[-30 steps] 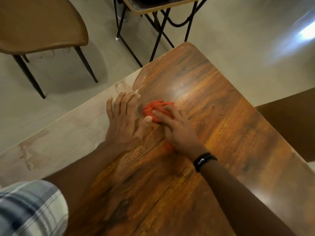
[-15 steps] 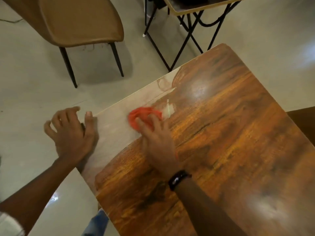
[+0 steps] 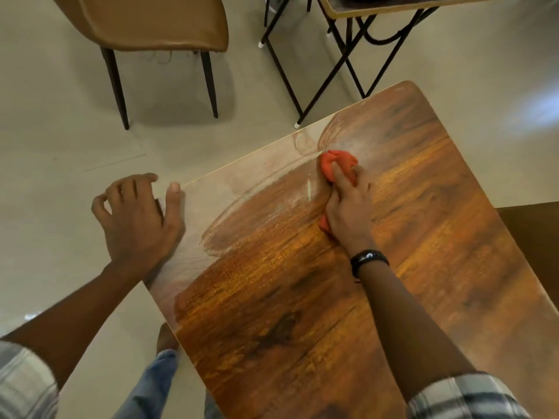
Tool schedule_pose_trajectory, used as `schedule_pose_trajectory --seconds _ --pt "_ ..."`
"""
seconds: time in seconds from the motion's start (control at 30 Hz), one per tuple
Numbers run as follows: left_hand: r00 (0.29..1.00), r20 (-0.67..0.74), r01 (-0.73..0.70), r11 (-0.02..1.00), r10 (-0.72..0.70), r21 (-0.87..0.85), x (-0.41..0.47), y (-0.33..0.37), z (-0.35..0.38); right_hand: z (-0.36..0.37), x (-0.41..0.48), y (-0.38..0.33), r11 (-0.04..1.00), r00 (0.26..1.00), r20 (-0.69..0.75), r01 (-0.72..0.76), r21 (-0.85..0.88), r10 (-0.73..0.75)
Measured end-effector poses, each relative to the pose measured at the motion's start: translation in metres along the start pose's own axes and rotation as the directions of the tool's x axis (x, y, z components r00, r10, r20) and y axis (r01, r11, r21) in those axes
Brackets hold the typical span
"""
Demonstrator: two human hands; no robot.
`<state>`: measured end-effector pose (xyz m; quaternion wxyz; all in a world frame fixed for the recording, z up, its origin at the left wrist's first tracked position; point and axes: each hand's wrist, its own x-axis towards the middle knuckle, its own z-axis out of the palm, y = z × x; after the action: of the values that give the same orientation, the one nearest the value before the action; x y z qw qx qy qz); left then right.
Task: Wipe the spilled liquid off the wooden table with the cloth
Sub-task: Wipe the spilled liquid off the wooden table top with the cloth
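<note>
**Desk:** Where is the cloth?

**Operator:** On my feed the orange cloth [image 3: 338, 163] sits on the wooden table [image 3: 302, 297], toward 1 o'clock from the middle of the view, near the table's far edge. It is bunched up. The right hand [image 3: 348, 213] lies over it and grips it, fingers laid across the top. Orange shows past the fingertips and again by the heel of the palm.

**Desk:** And the spill?

**Operator:** I see a pale wet film [image 3: 242, 192] along the table's 10 o'clock edge, with curved streaks running through it. The cloth touches the far end of that film. The wood toward 5 o'clock looks dark and glossy.

**Desk:** The other hand?

**Operator:** The left hand [image 3: 136, 219] is at 9 o'clock, at the table's near-left edge. Its fingers are loosely curled and hold nothing, and its thumb lies against the rim. I cannot tell whether the palm bears on the wood.

**Desk:** Anything else?

**Operator:** There is a black wristband [image 3: 367, 258] on the right wrist and a plaid sleeve [image 3: 462, 397] at 5 o'clock. A brown chair [image 3: 151, 22] stands at 11 o'clock, and a folding table [image 3: 348, 55] with black legs at 1 o'clock. Both are on the pale floor, apart from my table.
</note>
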<state>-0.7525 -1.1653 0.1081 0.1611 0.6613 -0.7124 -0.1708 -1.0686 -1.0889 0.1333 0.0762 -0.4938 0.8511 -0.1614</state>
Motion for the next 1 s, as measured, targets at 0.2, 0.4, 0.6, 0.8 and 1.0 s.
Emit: schedule_pose_trajectory --seconds 0.2,0.4,0.6,0.8,1.0 --pt "0.999 0.027 -0.028 0.998 0.027 0.058 0.0 0.001 0.0 0.027 -0.11 -0.055 0.948 0.93 0.19 0.317 0.02 -0.315" --pt "0.997 0.057 -0.063 0.994 0.057 0.095 0.001 -0.001 0.005 0.006 -0.052 -0.024 0.965 0.957 0.129 0.263 -0.008 -0.26" --pt "0.996 0.066 -0.064 0.994 0.059 0.085 0.001 0.0 0.008 0.007 -0.014 -0.026 0.998 0.998 0.02 -0.059 0.026 0.059" --pt "0.992 0.114 -0.059 0.994 0.048 0.092 0.001 0.004 0.002 0.041 -0.112 -0.094 0.872 0.848 0.207 0.481 0.089 -0.489" --pt "0.988 0.145 -0.057 0.994 0.043 0.093 0.001 0.006 0.0 0.019 0.009 -0.049 0.971 0.965 0.11 0.237 0.035 -0.239"
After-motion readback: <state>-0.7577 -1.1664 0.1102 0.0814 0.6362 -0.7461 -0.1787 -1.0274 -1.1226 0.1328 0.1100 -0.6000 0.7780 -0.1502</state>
